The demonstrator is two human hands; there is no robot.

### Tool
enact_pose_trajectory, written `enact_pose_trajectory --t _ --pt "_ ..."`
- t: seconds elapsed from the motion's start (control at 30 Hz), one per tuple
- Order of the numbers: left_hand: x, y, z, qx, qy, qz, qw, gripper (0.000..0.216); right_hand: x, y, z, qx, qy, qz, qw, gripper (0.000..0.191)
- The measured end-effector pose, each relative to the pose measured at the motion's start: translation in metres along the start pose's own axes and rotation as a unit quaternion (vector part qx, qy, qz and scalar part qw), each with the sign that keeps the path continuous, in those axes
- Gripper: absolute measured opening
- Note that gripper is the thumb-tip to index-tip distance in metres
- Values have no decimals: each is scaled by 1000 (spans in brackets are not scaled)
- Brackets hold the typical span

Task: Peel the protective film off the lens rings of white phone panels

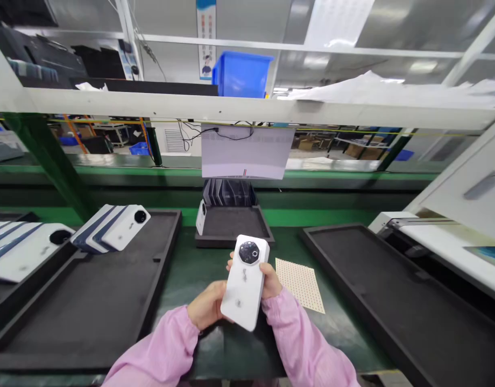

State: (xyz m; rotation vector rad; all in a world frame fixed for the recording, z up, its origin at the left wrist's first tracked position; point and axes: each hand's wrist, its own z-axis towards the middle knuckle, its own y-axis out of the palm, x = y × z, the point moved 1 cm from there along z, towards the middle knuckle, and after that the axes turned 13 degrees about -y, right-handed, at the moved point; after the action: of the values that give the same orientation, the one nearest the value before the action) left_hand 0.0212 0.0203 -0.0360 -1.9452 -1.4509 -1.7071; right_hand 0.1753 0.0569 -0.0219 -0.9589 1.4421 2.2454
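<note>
Two-handed, grips a white box [246, 287] with left fingers [217, 292] and right fingers [268, 274] closed against its sides. Has a dotted sheet [299, 285] beside the right fingers.

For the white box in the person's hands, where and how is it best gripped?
Probably by its two long side walls, one hand from each side: the box is a slab, longer than wide, tilted with its printed face toward the camera. The left hand holds the lower left side, the right hand the upper right, leaving most of that face uncovered.
</note>
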Motion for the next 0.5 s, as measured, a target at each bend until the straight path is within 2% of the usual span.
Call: enact_pose_trajectory --t 0.07,0.13,0.2,0.3,0.4,0.5 --pt "-3 7 -3 -103 -60 -73 990 74 2 1 -2 -4 -10 48 999 65" --pt "-5 17 -7 -220 -110 -153 957 94 7 6 -3 -5 -31 111 993 68" --pt "-6 25 -9 -275 -128 -199 932 105 14 12 -5 -4 -53 151 987 75" --pt "-9 30 -8 -275 -120 -236 924 97 25 20 -5 0 -67 178 982 85" --pt "-10 30 -7 -250 -112 -248 929 82 30 23 -6 -8 -68 199 978 84" --pt "-7 28 -9 -226 -107 -224 942 63 21 22 -5 -25 -45 151 987 80"
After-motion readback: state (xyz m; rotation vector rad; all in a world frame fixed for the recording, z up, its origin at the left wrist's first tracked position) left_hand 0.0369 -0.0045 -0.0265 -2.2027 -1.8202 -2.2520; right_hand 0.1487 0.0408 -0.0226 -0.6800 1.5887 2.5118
